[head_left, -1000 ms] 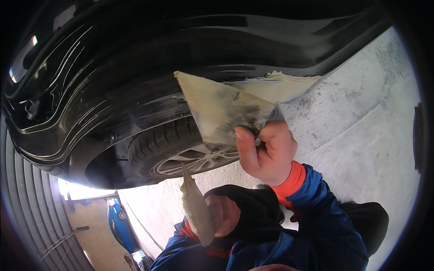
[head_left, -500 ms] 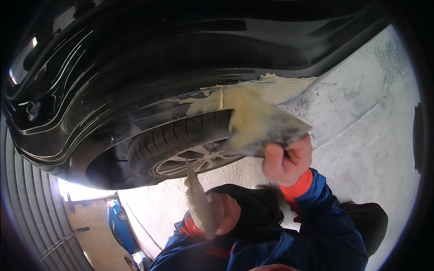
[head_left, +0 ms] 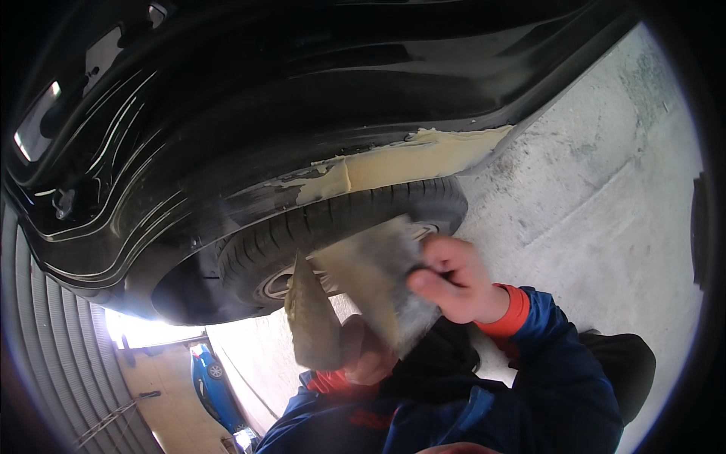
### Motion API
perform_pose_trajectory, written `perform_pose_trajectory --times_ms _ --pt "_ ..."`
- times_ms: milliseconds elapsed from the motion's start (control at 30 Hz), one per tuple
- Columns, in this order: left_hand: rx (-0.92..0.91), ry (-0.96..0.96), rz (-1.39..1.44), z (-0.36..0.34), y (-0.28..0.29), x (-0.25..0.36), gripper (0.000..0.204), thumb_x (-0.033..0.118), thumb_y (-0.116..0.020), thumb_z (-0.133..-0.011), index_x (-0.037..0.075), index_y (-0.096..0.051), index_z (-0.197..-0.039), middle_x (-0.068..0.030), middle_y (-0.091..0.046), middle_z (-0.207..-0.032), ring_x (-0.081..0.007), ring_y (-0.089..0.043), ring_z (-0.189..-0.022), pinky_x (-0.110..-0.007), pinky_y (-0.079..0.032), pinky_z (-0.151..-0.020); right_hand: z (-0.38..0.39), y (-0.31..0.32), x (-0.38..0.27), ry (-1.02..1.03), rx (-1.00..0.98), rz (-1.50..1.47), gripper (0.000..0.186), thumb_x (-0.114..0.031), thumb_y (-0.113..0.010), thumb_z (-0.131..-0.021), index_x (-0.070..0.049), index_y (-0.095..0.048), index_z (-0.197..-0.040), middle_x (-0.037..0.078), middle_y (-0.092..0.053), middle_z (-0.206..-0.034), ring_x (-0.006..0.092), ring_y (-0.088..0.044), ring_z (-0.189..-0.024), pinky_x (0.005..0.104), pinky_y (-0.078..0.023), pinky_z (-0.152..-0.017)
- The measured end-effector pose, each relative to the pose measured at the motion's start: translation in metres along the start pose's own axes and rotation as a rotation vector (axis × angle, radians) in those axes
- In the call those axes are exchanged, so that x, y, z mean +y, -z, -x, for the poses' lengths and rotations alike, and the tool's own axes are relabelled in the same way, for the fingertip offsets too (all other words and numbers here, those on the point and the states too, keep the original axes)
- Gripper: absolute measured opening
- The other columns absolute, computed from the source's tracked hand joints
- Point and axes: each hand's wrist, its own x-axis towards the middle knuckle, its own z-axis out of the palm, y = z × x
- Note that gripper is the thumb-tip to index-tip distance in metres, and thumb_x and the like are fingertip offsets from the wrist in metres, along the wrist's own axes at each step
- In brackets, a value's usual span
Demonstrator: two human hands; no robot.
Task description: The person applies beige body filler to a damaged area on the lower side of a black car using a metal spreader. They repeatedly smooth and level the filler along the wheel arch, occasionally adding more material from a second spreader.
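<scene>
Filler [head_left: 408, 163] is spread along the wheel arch at 12 o'clock; a spreader [head_left: 378, 284] is gripped by right-hand fingers [head_left: 435, 280], a second blade [head_left: 310, 321] by the left hand [head_left: 363, 352]. Reloading seems underway; smoothing needs even pressure.

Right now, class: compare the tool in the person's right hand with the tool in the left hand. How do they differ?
The right hand grips a wide spreader, broad, flat and greyish. The left hand holds a narrower spreader, pointed upward and coated in tan filler. The wide spreader lies tilted across; the narrower spreader stands nearly upright. Both are held before the tyre.
</scene>
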Motion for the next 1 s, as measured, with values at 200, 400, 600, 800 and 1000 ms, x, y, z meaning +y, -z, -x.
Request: perform_pose_trajectory --times_ms 200,400,600,800,1000 --pt "0.302 -0.052 -0.124 0.003 -0.030 -0.005 0.032 0.028 -0.067 -0.088 0.009 -0.060 -0.063 -0.0036 -0.051 -0.051 -0.0161 -0.050 -0.036 -0.024 -0.041 -0.035 -0.022 -0.001 0.014 0.379 0.390 0.398 0.030 -0.007 -0.079 -0.082 -0.006 -0.049 -0.078 0.001 -0.051 -0.058 0.0086 -0.047 -0.046 0.0228 -0.037 -0.044" --pt "0.107 0.023 -0.115 0.002 -0.016 0.001 0.031 0.030 -0.071 -0.086 0.001 -0.065 -0.077 -0.0058 -0.054 -0.056 -0.0164 -0.052 -0.037 -0.024 -0.045 -0.036 -0.034 -0.004 0.020 0.375 0.439 0.573 0.031 -0.007 -0.080 -0.081 -0.006 -0.049 -0.078 0.004 -0.051 -0.057 0.0120 -0.047 -0.044 0.0247 -0.036 -0.042" --pt "0.014 0.004 -0.086 -0.002 -0.013 -0.001 0.036 0.033 -0.073 -0.085 -0.002 -0.065 -0.084 -0.0073 -0.056 -0.060 -0.0172 -0.054 -0.040 -0.026 -0.047 -0.037 -0.037 -0.001 0.033 0.391 0.495 0.553 0.030 -0.009 -0.079 -0.083 -0.006 -0.049 -0.081 0.003 -0.050 -0.056 0.0121 -0.047 -0.044 0.0253 -0.036 -0.042" --pt "-0.070 0.044 -0.072 -0.003 -0.006 -0.001 0.021 0.018 -0.065 -0.092 0.002 -0.064 -0.105 -0.0074 -0.058 -0.066 -0.0148 -0.054 -0.046 -0.025 -0.047 -0.041 -0.030 0.006 0.039 0.327 0.535 0.588 0.029 -0.010 -0.077 -0.085 -0.006 -0.049 -0.082 0.003 -0.050 -0.056 0.0118 -0.047 -0.044 0.0256 -0.037 -0.043" --pt "-0.088 0.081 -0.056 -0.001 -0.006 0.001 0.023 0.011 -0.062 -0.095 0.003 -0.064 -0.117 -0.0082 -0.058 -0.068 -0.0144 -0.053 -0.049 -0.024 -0.047 -0.043 -0.024 0.012 0.045 0.297 0.584 0.597 0.029 -0.011 -0.078 -0.084 -0.006 -0.049 -0.082 0.003 -0.051 -0.055 0.0142 -0.048 -0.043 0.0261 -0.038 -0.043"
